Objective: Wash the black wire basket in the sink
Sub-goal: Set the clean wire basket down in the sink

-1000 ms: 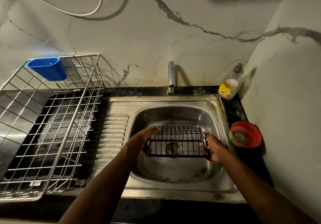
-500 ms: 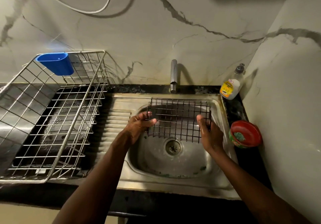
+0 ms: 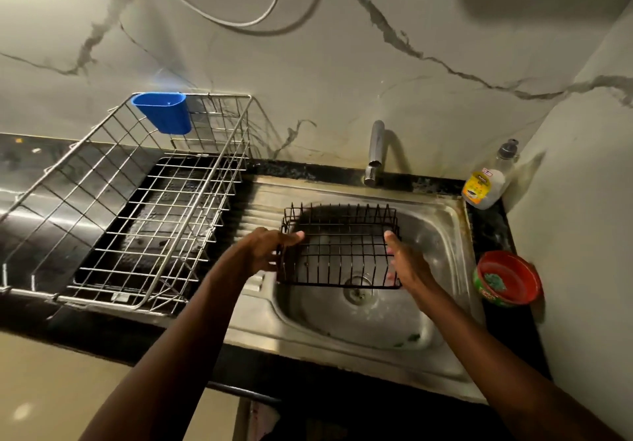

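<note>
The black wire basket (image 3: 339, 249) is held above the steel sink (image 3: 442, 235), below and in front of the tap (image 3: 373, 154), its open side facing up and towards me. My left hand (image 3: 265, 250) grips its left end, thumb over the top wire. My right hand (image 3: 406, 262) holds the right end with the thumb on the upper rim and the fingers under the lower corner. No water runs from the tap. The drain (image 3: 358, 286) shows through the basket's wires.
A large steel dish rack (image 3: 137, 207) with a blue cup (image 3: 162, 111) clipped to it stands left of the sink. A dish-soap bottle (image 3: 484, 183) and a red bowl (image 3: 508, 278) with a green scrubber sit on the right ledge by the side wall.
The basket has been turned in my hands, from standing with its flat grid facing me to lying with its open side up, and lowered a little. The view shifted right.
</note>
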A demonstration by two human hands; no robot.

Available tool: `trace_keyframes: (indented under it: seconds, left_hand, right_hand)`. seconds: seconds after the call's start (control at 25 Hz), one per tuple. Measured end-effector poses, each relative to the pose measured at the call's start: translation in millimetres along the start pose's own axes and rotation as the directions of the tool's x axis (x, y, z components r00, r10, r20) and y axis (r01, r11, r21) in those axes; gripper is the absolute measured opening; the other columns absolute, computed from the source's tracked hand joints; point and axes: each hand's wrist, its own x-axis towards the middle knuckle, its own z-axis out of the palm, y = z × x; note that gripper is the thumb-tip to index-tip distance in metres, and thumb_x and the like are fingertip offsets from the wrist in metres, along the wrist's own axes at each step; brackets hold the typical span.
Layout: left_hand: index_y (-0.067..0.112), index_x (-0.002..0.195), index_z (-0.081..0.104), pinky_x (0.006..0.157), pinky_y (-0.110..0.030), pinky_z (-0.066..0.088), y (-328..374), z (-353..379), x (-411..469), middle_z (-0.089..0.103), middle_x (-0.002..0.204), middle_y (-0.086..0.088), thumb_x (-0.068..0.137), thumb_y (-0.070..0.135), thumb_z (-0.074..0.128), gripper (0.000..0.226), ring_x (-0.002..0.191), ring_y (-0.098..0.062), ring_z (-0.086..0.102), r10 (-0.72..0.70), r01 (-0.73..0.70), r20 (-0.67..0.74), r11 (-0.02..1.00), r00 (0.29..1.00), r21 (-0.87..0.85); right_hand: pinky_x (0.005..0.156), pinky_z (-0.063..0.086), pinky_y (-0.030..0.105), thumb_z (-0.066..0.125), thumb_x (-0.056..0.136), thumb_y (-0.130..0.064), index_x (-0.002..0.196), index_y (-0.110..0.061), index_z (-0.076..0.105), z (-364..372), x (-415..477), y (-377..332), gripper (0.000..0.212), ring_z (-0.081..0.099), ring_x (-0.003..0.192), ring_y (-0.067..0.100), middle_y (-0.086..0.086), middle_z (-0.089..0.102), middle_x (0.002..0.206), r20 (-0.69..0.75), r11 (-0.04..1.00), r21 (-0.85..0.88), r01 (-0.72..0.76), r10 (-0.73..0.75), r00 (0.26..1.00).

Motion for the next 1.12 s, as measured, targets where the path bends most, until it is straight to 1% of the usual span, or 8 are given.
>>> trace_keyframes:
  seconds: [0.12, 0.24, 0.4, 0.52, 0.72, 0.8, 1.04, 1.12]
  left_hand:
    - [0.01, 0.117, 0.074, 0.097, -0.041, 0.051, 6, -29, -32, 0.069, 0.13, -0.005, 0.071, 0.046, 0.086, 0.059, 0.121, -0.027, 0.061, 0.12, -0.117, -0.052, 0.992, 0.991, 0.049]
    - [0.011, 0.115, 0.074, 0.1, -0.045, 0.054, 28, -47, -71, 0.071, 0.127, -0.005, 0.067, 0.05, 0.09, 0.064, 0.117, -0.027, 0.065, 0.153, -0.141, -0.101, 0.983, 0.983, 0.115]
    - [0.005, 0.117, 0.073, 0.082, -0.035, 0.062, 62, -71, -122, 0.074, 0.118, -0.01, 0.071, 0.046, 0.083, 0.062, 0.108, -0.027, 0.071, 0.201, -0.183, -0.167, 0.976, 0.965, 0.119]
    - [0.008, 0.113, 0.075, 0.088, -0.042, 0.062, 78, -96, -152, 0.073, 0.117, -0.009, 0.066, 0.048, 0.085, 0.063, 0.105, -0.03, 0.071, 0.239, -0.232, -0.273, 0.971, 0.932, 0.059]
    - [0.009, 0.119, 0.072, 0.088, -0.048, 0.062, 69, -156, -175, 0.066, 0.124, -0.021, 0.061, 0.053, 0.089, 0.074, 0.099, -0.036, 0.069, 0.165, -0.22, -0.431, 0.972, 0.887, -0.08]
    - [0.008, 0.115, 0.072, 0.085, -0.047, 0.062, 60, -178, -179, 0.063, 0.123, -0.022, 0.071, 0.047, 0.087, 0.06, 0.101, -0.039, 0.067, 0.148, -0.254, -0.499, 0.955, 0.854, -0.151]
    - [0.005, 0.12, 0.062, 0.075, -0.045, 0.064, 29, -230, -152, 0.057, 0.126, -0.023, 0.07, 0.042, 0.091, 0.069, 0.094, -0.04, 0.063, -0.016, -0.244, -0.581, 0.897, 0.814, -0.368]
    - [0.006, 0.12, 0.063, 0.069, -0.04, 0.064, 21, -239, -131, 0.054, 0.138, -0.023, 0.073, 0.038, 0.09, 0.063, 0.101, -0.039, 0.059, -0.073, -0.194, -0.544, 0.888, 0.836, -0.417]
  right_hand:
    - [0.072, 0.052, 0.042, 0.052, 0.089, -0.072, 0.11, -0.001, 0.065, 19, -15, -21, 0.076, 0.069, 0.087, 0.04, 0.021, 0.07, 0.1, -0.012, 0.978, 0.105, 0.18, -0.18, 0.984]
    - [0.064, 0.053, 0.047, 0.05, 0.085, -0.078, 0.105, -0.003, 0.066, 28, -23, -52, 0.079, 0.064, 0.071, 0.036, 0.009, 0.067, 0.084, -0.038, 0.936, 0.092, 0.339, -0.337, 0.941]
    - [0.069, 0.059, 0.049, 0.054, 0.077, -0.082, 0.106, -0.018, 0.073, 39, -24, -111, 0.072, 0.068, 0.068, 0.02, -0.003, 0.071, 0.085, -0.042, 0.905, 0.188, 0.381, -0.381, 0.924]
    - [0.077, 0.06, 0.052, 0.053, 0.09, -0.071, 0.1, -0.012, 0.071, 54, -25, -167, 0.062, 0.071, 0.068, 0.017, -0.005, 0.065, 0.076, 0.017, 0.881, 0.101, 0.462, -0.465, 0.885]
    - [0.081, 0.059, 0.054, 0.052, 0.074, -0.087, 0.079, -0.01, 0.071, 118, -22, -253, 0.08, 0.073, 0.072, 0.031, 0.007, 0.072, 0.068, 0.143, 0.831, -0.035, 0.555, -0.546, 0.826]
    - [0.081, 0.059, 0.051, 0.052, 0.073, -0.087, 0.075, -0.009, 0.072, 154, -24, -284, 0.08, 0.072, 0.076, 0.032, 0.01, 0.073, 0.071, 0.195, 0.785, -0.104, 0.61, -0.586, 0.787]
    - [0.087, 0.054, 0.037, 0.06, 0.079, -0.071, 0.11, -0.016, 0.074, 278, 2, -354, 0.064, 0.067, 0.093, 0.026, 0.007, 0.073, 0.103, 0.462, 0.69, -0.201, 0.696, -0.56, 0.688]
    - [0.071, 0.05, 0.029, 0.059, 0.079, -0.066, 0.108, -0.019, 0.067, 317, 25, -361, 0.056, 0.064, 0.078, 0.021, 0.006, 0.07, 0.095, 0.542, 0.663, -0.266, 0.699, -0.497, 0.678]
